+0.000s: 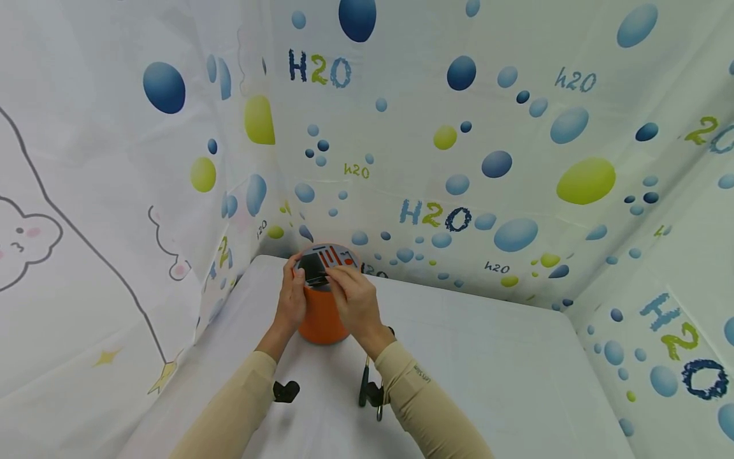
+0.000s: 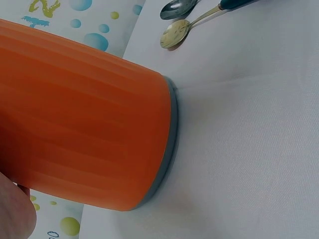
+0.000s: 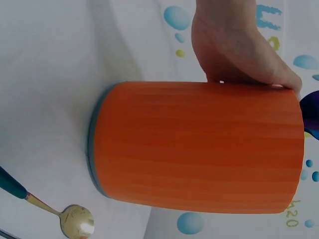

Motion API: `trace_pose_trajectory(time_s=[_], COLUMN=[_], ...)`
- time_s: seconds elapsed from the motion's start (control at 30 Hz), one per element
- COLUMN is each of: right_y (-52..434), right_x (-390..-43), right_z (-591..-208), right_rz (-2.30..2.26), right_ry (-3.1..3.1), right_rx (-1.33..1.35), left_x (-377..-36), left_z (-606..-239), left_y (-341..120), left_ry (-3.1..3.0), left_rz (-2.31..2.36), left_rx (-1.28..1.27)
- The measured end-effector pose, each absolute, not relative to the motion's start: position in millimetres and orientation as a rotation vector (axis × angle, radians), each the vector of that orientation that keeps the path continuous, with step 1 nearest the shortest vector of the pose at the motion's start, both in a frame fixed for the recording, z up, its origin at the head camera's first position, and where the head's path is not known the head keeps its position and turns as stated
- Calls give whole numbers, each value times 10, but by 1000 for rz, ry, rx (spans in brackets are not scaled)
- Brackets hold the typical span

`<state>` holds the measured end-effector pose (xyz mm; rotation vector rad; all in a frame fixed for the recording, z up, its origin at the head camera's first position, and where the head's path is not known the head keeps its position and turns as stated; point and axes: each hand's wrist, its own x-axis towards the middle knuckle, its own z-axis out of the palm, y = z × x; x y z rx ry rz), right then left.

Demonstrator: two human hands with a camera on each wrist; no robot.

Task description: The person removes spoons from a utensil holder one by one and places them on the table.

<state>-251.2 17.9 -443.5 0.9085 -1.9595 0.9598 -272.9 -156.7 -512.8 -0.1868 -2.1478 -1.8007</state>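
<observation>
A: Since the printed backdrop (image 1: 516,127) fills most of the view, start there: white cloth with blue and lime bubbles and "H2O" lettering, hung on three sides of a white-covered table (image 1: 487,357).

B: And on the table?

A: An orange container (image 1: 321,319), upright near the far left corner, its grey base ring flat on the cloth. The wall is ribbed along its height and looks like rigid plastic. I'd judge it light, stiff and not fragile, though smooth enough to slip and tall enough to tip if pushed high up.

B: So where would you take hold of it?

A: Around the ribbed wall, low or mid-height, with a palm wrapped round it; the grooves give some purchase. The top is a grey lid with slots in it, so it offers less to grip.

B: What are the hands doing?

A: The left hand (image 1: 291,299) clasps the container's left side near the rim, fingers curled against the wall; the right wrist view shows it pressed there. The right hand (image 1: 355,299) is up at the top, fingertips pinched together on a dark flat piece (image 1: 313,269) lying on or in the lid. I cannot tell what that piece is.

B: Anything smaller about?

A: Two spoons (image 2: 174,25) lie on the cloth near the container's base, one gold-bowled with a teal handle, one silver. Dark wrist mounts show by both beige sleeves.
</observation>
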Motion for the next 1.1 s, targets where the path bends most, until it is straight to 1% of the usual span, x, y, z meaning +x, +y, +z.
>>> trace_pose_trajectory(time_s=[0.2,0.53,1.1], right_y=[190,188,183], right_x=[-2522,-2514,-2536], right_z=[-4428,-4393,-4355], right_rz=[836,832,1047], right_ry=[-1930,-1874,-1765], right_rx=[921,885,865], left_x=[-2760,-2748,-2751], left_z=[-5202,-5202,-5192], left_y=[-1571,-1575,-1580], left_ry=[-2135,-2130,-2152], left_rz=[-1790,-1796,-1792], left_rx=[-186,-184,-189])
